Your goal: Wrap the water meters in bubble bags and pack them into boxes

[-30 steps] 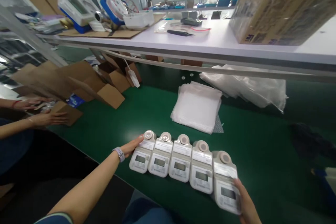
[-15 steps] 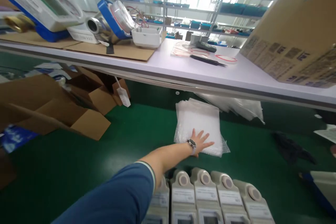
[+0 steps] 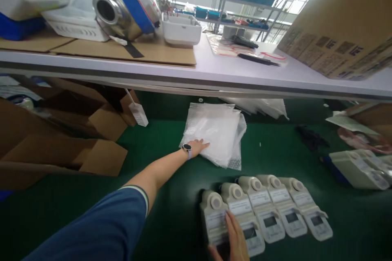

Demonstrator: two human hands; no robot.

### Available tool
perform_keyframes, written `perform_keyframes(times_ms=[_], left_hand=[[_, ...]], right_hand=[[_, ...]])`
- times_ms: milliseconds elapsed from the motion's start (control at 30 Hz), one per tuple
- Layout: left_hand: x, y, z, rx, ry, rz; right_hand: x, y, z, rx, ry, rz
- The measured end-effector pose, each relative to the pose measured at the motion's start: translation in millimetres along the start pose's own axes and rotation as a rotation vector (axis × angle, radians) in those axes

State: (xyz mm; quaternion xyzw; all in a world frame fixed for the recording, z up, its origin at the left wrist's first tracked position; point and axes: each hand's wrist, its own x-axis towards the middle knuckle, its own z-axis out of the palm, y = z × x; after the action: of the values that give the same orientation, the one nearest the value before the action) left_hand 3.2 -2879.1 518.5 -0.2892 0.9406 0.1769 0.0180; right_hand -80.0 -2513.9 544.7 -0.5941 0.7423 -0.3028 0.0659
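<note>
My left hand (image 3: 197,147), with a watch at the wrist, lies on the left side of a stack of clear bubble-wrap bags (image 3: 214,126). Its fingers are stretched out. At the bottom, my right hand (image 3: 235,238) is on the leftmost beige meter (image 3: 212,220), thumb on one side and fingers on the other. That meter stands in a row of several similar meters (image 3: 265,208) with round knobs, white labels and small display windows. Part of the held meter's lower end is hidden by the right hand.
Open cardboard boxes (image 3: 101,155) stand at the left. Overhead runs a white shelf (image 3: 214,75) bearing flow-meter parts (image 3: 122,12), tweezers (image 3: 259,59) and a large carton (image 3: 333,40). More beige meters (image 3: 358,169) and a dark cloth (image 3: 312,138) lie right on the green surface.
My left hand has slid left on the bags, its fingers closer together, and the stack has shifted. My right hand has come into view at the leftmost meter. The camera view has turned.
</note>
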Motion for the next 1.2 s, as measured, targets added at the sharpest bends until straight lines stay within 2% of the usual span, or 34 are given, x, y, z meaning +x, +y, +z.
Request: perform_keyframes(times_ms=[100,233,367,500,567,633,733,800,900,1000,1067,1133,1200], left_hand=[[-32.9,-12.0,1.5,-0.013,-0.007,0.02],[-64.3,-10.9,3.8,-0.044,0.008,0.1],[-82.5,-11.2,5.5,-0.06,0.116,0.124],[-94.1,-18.9,4.9,-0.047,0.152,0.051],[-96.5,-20.7,4.3,-0.042,0.184,0.037],[-95.6,-20.3,4.3,-0.04,0.199,0.021],[-90.0,-16.9,4.3,-0.048,0.184,-0.019],[-85.7,-12.8,2.4,-0.063,0.187,-0.039],[-80.6,-4.2,-5.0,-0.1,0.235,-0.081],[-81.7,0.8,-17.3,-0.146,0.282,-0.176],[-91.6,-2.1,-27.3,-0.164,0.31,-0.253],[-113.8,-10.1,-37.1,-0.162,0.343,-0.342],[-148.8,-18.4,-43.2,-0.146,0.402,-0.462]], right_hand=[[1.9,-16.9,0.0,-0.195,-0.037,0.057],[5.5,-34.3,0.6,-0.465,-0.056,0.102],[3.0,-50.0,6.1,-0.538,-0.163,-0.026],[-8.8,-60.2,1.2,-0.494,-0.342,-0.304],[-12.0,-63.8,-0.8,-0.464,-0.381,-0.382],[-8.8,-66.6,1.5,-0.475,-0.304,-0.278],[6.7,-68.7,10.7,-0.532,-0.141,0.033],[17.3,-68.4,15.6,-0.563,-0.115,0.146],[20.7,-67.9,17.1,-0.579,-0.133,0.087],[8.6,-67.7,14.5,-0.533,-0.174,-0.171],[-1.8,-65.6,11.4,-0.479,-0.191,-0.312],[-9.3,-60.2,7.5,-0.425,-0.162,-0.293],[-12.3,-52.0,3.7,-0.382,-0.13,-0.158]])
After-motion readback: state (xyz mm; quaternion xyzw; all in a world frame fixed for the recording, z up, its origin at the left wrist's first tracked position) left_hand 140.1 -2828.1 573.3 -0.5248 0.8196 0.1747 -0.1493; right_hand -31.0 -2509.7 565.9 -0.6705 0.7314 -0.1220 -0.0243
